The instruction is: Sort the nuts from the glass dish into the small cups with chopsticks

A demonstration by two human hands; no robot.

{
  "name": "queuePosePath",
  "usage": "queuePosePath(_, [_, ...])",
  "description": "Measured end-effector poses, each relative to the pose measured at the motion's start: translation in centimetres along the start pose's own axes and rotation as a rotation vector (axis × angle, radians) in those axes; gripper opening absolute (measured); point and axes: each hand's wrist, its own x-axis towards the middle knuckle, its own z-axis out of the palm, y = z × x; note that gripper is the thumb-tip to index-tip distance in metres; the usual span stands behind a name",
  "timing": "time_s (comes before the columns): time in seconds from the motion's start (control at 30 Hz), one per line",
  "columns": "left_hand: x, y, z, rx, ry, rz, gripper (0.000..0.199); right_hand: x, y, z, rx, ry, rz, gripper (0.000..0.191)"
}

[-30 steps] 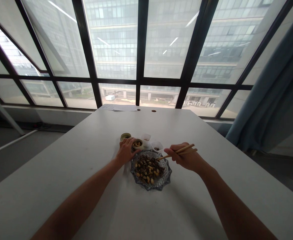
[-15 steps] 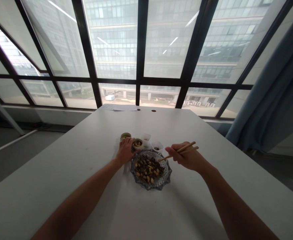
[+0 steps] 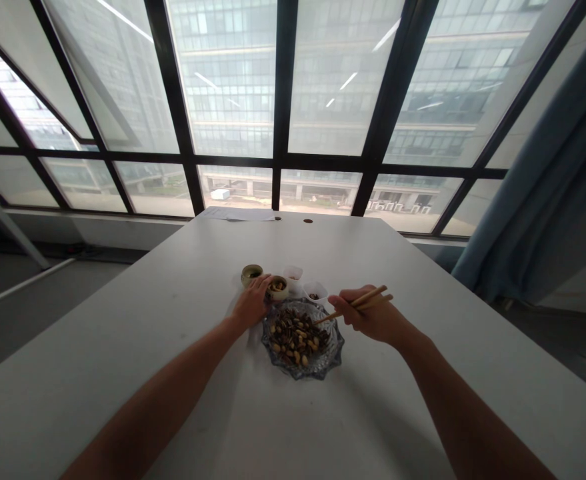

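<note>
My right hand (image 3: 365,315) is closed round a pair of wooden chopsticks (image 3: 370,298), their tips down at the right side of the nuts and seeds (image 3: 297,337). That mix of pale nuts and dark seeds lies in a scalloped glass bowl (image 3: 333,363). Beyond the bowl's left rim, my left hand (image 3: 251,303) grips the left side of a small round cup (image 3: 285,295) with nuts in it. A second greenish cup (image 3: 251,275) stands just past my fingers. Two small white plastic dishes, a farther one (image 3: 293,272) and a nearer one (image 3: 323,292), sit behind the bowl.
The white table (image 3: 183,380) reaches to the windows. Papers (image 3: 243,215) lie at its far edge, near a round brown spot (image 3: 308,221). A blue-grey curtain (image 3: 537,180) hangs on the right, and a white metal frame (image 3: 17,230) stands at left.
My left hand and the cup it grips have shifted slightly right, so more of the greenish cup shows. My right hand and the chopsticks have moved slightly left.
</note>
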Motion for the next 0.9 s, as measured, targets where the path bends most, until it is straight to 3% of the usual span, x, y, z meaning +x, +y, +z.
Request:
queuePosePath(0.47, [0.2,-0.3,-0.2,-0.038,-0.017,0.005,0.063,0.2,-0.1,0.5,0.023,-0.041,-0.003,0.058])
queuePosePath(0.7, [0.1,-0.4,-0.1,-0.035,-0.002,0.006,0.063,-0.1,0.4,-0.5,-0.021,-0.021,0.087,0.062])
queuePosePath(0.9, [0.2,-0.2,-0.2,-0.037,0.000,0.011,0.063,0.1,0.1,0.0,0.000,-0.075,0.109,0.063])
